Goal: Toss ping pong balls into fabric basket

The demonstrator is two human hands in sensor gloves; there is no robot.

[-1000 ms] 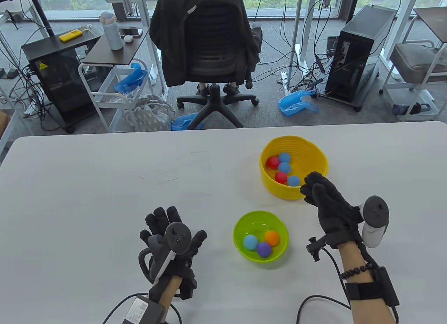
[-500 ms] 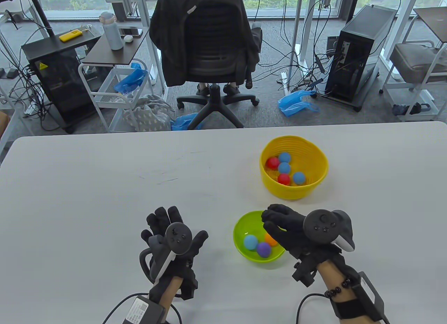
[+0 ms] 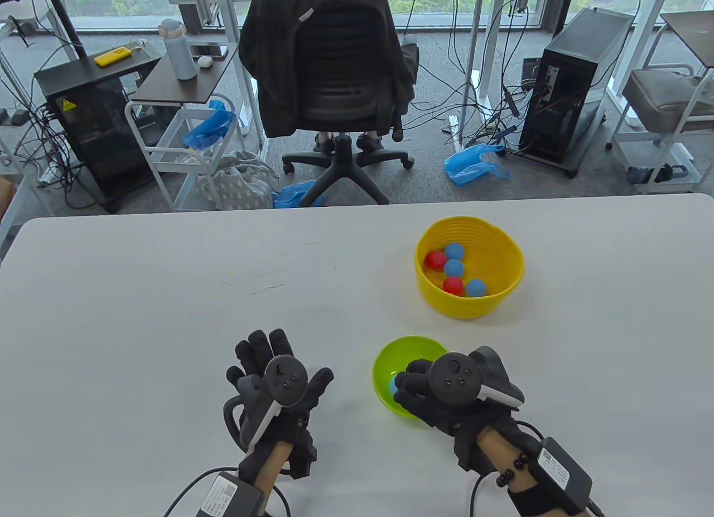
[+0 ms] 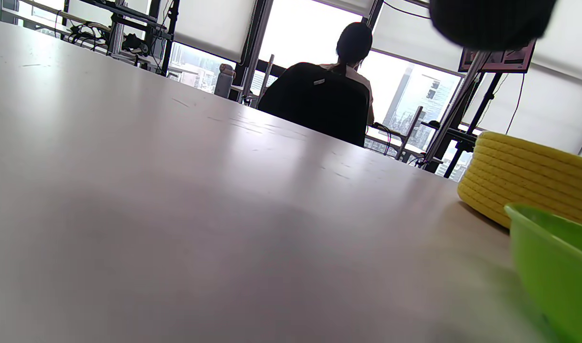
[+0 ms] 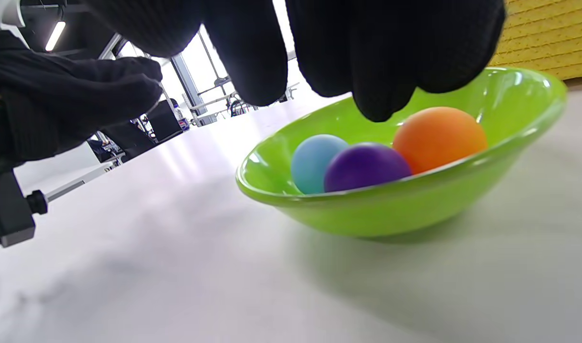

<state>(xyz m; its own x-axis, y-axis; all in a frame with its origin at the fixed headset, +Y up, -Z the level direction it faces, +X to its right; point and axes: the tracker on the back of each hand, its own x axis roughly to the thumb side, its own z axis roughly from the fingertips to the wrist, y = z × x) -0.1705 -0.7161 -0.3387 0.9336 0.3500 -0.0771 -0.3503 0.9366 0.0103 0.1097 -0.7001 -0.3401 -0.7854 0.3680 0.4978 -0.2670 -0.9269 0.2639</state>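
A green bowl [image 3: 390, 361] near the table's front holds a light blue ball [image 5: 314, 159], a purple ball [image 5: 364, 166] and an orange ball [image 5: 438, 136]. My right hand [image 3: 415, 386] hovers over this bowl, fingers [image 5: 381, 57] spread just above the balls, holding nothing. The yellow fabric basket [image 3: 496, 308] stands behind it with several red and blue balls [image 3: 454, 269] inside. My left hand [image 3: 268, 366] rests flat on the table, left of the bowl, empty. The basket [image 4: 524, 176] and bowl [image 4: 553, 267] also show in the left wrist view.
The white table [image 3: 167, 294] reaches far to the left and back. Behind its far edge are an office chair [image 3: 329, 71], carts and a computer tower [image 3: 574, 76] on the floor.
My right hand has come back from the yellow basket to over the green bowl and lowered toward the balls. The blue ball in the basket has settled. My left hand has not moved.
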